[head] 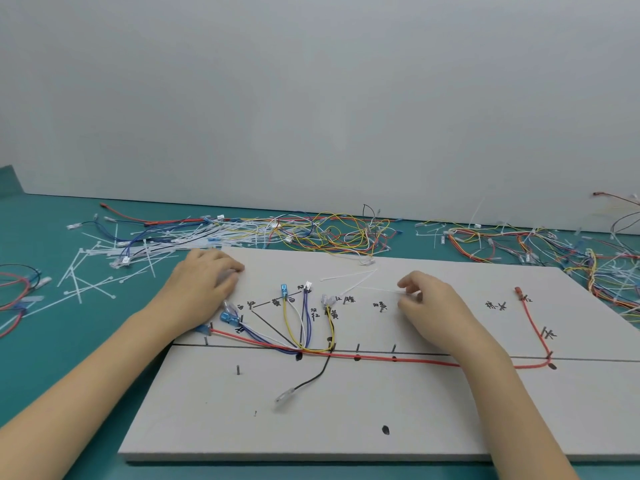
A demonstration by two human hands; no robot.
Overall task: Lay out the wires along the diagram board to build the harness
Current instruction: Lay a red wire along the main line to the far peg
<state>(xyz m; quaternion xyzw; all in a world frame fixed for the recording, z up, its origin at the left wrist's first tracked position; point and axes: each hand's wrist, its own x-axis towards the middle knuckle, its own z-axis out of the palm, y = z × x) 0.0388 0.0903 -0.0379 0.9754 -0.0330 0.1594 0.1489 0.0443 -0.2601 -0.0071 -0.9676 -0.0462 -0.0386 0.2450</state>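
Note:
The white diagram board (346,420) lies flat on the teal table, with drawn lines, labels and pins. A long red wire (415,359) runs along its main line and bends up to a red terminal at the right. Yellow wires (287,323), blue wires (306,317) and a white wire branch up from a junction, and a black wire (311,377) hangs below it. My left hand (204,282) rests on the board's upper left edge, fingers bent down. My right hand (429,303) pinches a white cable tie (367,282) lying on the board.
A tangle of loose coloured wires (339,233) lies behind the board, and more harness bundles (519,244) sit at the right. Scattered white cable ties (104,268) cover the table at the left. A grey wall stands behind the table.

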